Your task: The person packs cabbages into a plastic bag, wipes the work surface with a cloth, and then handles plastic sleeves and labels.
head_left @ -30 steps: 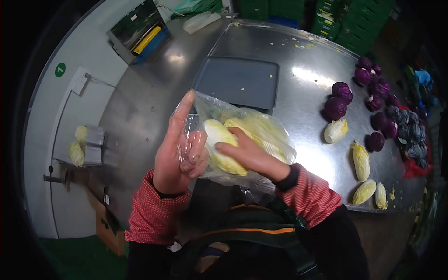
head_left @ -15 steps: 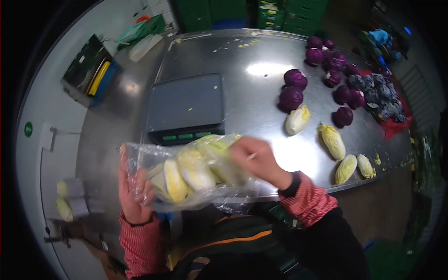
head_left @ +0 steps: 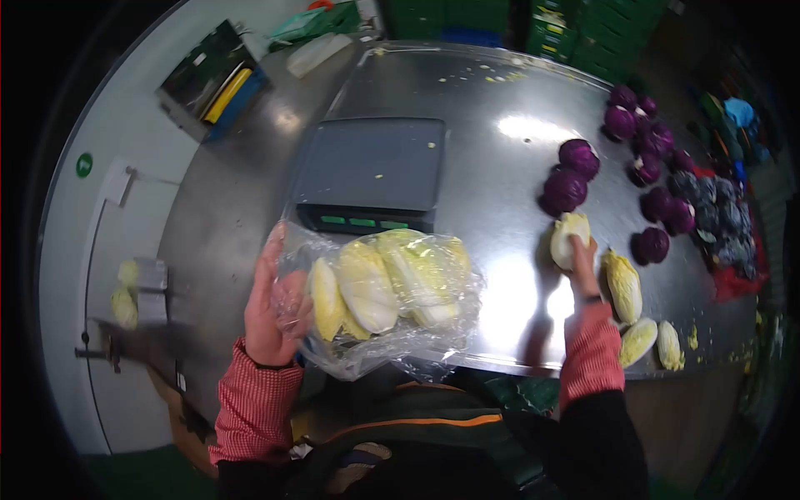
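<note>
My left hand [head_left: 275, 304] holds a clear plastic bag [head_left: 333, 358] by its left end, and part of the hand shows through the film. Inside lie several pale yellow-white Chinese cabbages [head_left: 368, 287], side by side in front of the scale. Over to the right, my right hand [head_left: 581, 262] is closed around a single Chinese cabbage [head_left: 567, 229] at the steel table. Close to that hand, on its right, three more lie loose: a longer yellow Chinese cabbage [head_left: 623, 287] and two smaller ones nearer the table's front edge.
A grey scale [head_left: 371, 162] with green displays stands on the steel table [head_left: 492, 108]. Several red cabbages [head_left: 567, 190] are spread over the right side, beside a red net bag [head_left: 737, 283] with dark wrapped items. Green crates [head_left: 612, 37] are stacked behind.
My right hand has left the bag, moved right and closed on a Chinese cabbage on the table. My left hand still holds the bag. The view has shifted left.
</note>
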`<state>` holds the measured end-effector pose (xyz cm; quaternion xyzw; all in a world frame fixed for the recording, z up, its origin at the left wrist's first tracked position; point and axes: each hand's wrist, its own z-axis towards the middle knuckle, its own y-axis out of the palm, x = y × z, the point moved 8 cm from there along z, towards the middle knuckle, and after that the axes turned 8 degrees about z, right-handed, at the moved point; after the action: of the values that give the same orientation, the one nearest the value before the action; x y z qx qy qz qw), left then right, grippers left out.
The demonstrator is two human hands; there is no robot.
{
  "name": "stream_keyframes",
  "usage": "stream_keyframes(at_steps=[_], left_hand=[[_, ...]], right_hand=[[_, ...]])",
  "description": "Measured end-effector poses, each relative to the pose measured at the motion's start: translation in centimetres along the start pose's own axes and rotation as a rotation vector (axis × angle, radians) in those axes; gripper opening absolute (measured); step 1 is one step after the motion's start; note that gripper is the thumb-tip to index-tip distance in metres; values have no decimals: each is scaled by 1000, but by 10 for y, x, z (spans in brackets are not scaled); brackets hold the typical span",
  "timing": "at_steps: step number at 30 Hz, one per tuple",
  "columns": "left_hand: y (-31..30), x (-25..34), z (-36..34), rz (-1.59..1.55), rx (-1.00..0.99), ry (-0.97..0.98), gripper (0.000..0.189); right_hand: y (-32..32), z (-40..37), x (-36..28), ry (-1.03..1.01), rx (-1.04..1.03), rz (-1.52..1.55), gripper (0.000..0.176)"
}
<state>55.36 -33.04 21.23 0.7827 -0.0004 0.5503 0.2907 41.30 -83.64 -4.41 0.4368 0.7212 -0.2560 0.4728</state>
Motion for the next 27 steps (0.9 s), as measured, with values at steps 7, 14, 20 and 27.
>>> stream_keyframes(at_steps=[7, 14, 20, 27], left_hand=[[-3, 21, -1, 100, -69, 14, 47], [-9, 47, -27, 109, -121, 26, 48], [-25, 29, -29, 13, -171, 13, 48], [-53, 32, -7, -147, -144, 60, 46]], right_hand=[[125, -253, -78, 97, -1135, 121, 97], [266, -352, -63, 121, -1361, -266, 79], [329, -351, -29, -832, -931, -892, 83], [250, -362, 2, -368, -1315, -815, 51]])
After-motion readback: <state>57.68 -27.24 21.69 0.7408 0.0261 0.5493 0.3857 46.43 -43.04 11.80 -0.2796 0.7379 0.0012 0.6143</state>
